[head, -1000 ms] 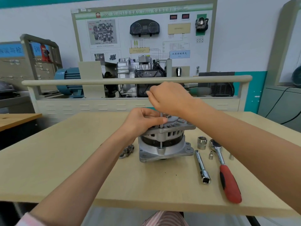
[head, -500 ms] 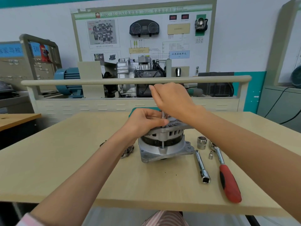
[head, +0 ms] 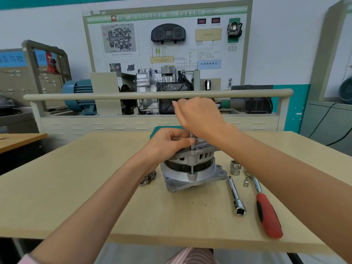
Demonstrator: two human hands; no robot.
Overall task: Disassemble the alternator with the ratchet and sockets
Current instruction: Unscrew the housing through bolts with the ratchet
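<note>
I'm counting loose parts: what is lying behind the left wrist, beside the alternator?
A small dark metal part lies on the table left of the alternator. The left hand's wrist covers most of it, so its type is unclear.

Training board (head: 167,40) on wall; blue motor (head: 79,96) behind rail (head: 133,96).

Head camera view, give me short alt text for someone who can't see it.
Two bare hands work a long through-bolt on a silver alternator standing on a pale wooden table. A red-handled ratchet, chrome extension bar and two sockets lie at its right.
</note>
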